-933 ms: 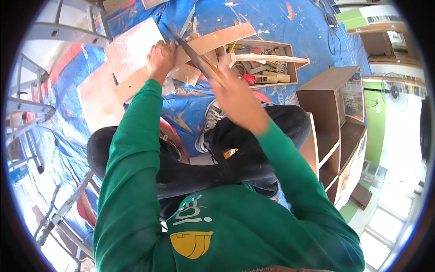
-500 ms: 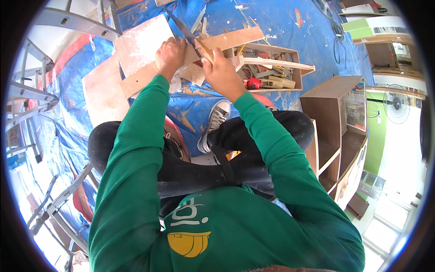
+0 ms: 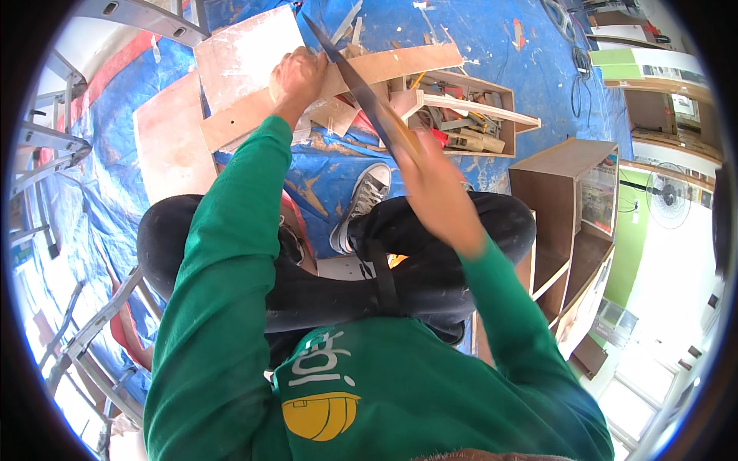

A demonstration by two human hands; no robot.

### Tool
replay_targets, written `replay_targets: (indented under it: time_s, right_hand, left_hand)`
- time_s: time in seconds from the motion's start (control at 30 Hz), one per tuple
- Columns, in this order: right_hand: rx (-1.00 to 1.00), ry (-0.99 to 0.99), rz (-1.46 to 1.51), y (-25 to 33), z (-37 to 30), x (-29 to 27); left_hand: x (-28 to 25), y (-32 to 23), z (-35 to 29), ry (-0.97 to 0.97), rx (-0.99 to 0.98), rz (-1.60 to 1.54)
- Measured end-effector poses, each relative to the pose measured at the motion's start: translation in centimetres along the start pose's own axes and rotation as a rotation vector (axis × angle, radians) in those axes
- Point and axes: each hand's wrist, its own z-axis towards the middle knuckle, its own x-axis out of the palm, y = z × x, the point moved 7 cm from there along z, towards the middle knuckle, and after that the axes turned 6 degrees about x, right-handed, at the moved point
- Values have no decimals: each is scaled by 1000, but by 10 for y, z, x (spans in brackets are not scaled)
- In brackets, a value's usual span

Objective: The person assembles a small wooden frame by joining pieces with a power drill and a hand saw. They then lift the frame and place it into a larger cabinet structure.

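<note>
My right hand (image 3: 437, 188), slightly blurred, is closed round the wooden handle of a handsaw (image 3: 355, 83). Its dark, tapering blade slants up and to the left, across a long thin plywood strip (image 3: 411, 63). On the left part of that strip, my left hand (image 3: 300, 77) is closed with bent fingers, gripping and pressing it; the fingertips are partly hidden. Under the strip's left part lies a pale, dusty plywood board (image 3: 250, 50). Whether the saw teeth touch the strip cannot be made out.
An open wooden toolbox (image 3: 492, 96) with several tools stands beyond my right hand. Another plywood sheet (image 3: 173, 138) lies left on the blue tarp (image 3: 492, 31). Metal ladders (image 3: 58, 138) stand at the left, a wooden cabinet (image 3: 550, 180) at the right. Wood offcuts (image 3: 334, 117) lie nearby.
My right hand has pulled the handsaw back toward me and to the right, so more of its blade shows. My left hand stays on the plywood strip, with only a slight shift.
</note>
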Motion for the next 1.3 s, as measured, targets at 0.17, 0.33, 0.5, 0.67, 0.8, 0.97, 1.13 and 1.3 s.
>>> replay_targets:
  time_s: [0.17, 0.33, 0.5, 0.67, 0.8, 0.97, 1.13, 1.3]
  right_hand:
    - [43, -48, -24, -1, 97, 37]
    - [196, 159, -32, 29, -47, -43]
    - [209, 97, -36, 49, -109, -82]
    - [-58, -138, -22, -13, 76, 40]
    - [-42, -119, -16, -3, 93, 39]
    - [204, 125, -19, 41, -68, -57]
    - [210, 134, -26, 41, -90, -73]
    - [-11, -54, -63, -7, 96, 34]
  left_hand:
    - [0, -7, 6, 1, 40, 17]
    - [-3, 7, -3, -51, -1, -14]
    - [-6, -5, -4, -33, 14, -3]
    - [0, -9, 2, -32, -22, -24]
    - [1, -14, 1, -64, 80, 18]
    - [-2, 13, -2, -53, -37, -16]
    - [-8, -6, -5, -22, 44, 3]
    - [-2, -11, 3, -49, -25, 21]
